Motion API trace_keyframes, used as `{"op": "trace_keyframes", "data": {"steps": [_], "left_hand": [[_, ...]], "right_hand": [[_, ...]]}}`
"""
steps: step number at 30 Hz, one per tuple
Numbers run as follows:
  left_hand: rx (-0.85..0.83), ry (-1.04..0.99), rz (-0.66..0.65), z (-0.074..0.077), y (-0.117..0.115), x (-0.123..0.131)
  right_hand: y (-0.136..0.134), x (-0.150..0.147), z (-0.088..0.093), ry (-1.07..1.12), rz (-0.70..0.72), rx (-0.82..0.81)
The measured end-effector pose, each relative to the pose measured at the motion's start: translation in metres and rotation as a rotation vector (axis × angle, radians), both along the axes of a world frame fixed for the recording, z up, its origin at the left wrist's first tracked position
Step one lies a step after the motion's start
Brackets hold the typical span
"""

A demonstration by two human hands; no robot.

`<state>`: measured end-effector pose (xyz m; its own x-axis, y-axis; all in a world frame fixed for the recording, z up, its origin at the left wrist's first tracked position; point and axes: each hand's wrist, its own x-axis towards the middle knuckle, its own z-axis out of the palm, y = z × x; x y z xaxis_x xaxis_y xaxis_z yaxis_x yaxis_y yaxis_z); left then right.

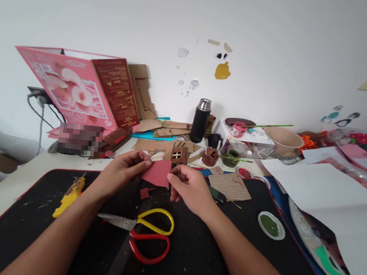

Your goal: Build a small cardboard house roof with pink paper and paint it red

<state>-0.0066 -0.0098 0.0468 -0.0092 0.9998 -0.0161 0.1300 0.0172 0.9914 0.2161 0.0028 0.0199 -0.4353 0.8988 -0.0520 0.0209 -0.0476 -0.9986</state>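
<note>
My left hand (125, 169) and my right hand (188, 187) both pinch a small red piece of card (157, 172), one at each side, above a black mat (215, 257). A smaller red scrap (144, 193) lies on the mat just below the card. Scissors with one yellow and one red handle (145, 232) rest on the mat between my forearms. A small brown cardboard house with a window (179, 155) stands just behind the card.
A yellow glue gun (69, 195) lies at the mat's left. Corrugated cardboard (230, 186), a lid of green paint (271, 225), paint pots, a black flask (200, 120), a beige bowl (282, 140), a pink box (76, 86) and white paper (330, 195) crowd the desk.
</note>
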Motion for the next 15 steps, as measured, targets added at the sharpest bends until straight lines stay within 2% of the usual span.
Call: {"op": "trace_keyframes", "data": {"steps": [3, 8, 12, 15], "left_hand": [[-0.029, 0.018, -0.070, 0.001, 0.000, 0.001], [0.032, -0.053, -0.017, -0.005, 0.001, 0.010], [0.025, -0.038, -0.048, -0.011, 0.000, 0.015], [0.125, 0.093, 0.038, -0.017, 0.002, 0.013]], "right_hand": [[0.003, 0.002, 0.000, 0.038, -0.038, 0.000], [0.005, 0.002, -0.002, 0.092, -0.040, 0.026], [0.006, 0.003, -0.002, 0.120, -0.100, 0.049], [0.012, 0.008, -0.001, 0.152, -0.198, 0.071]]}}
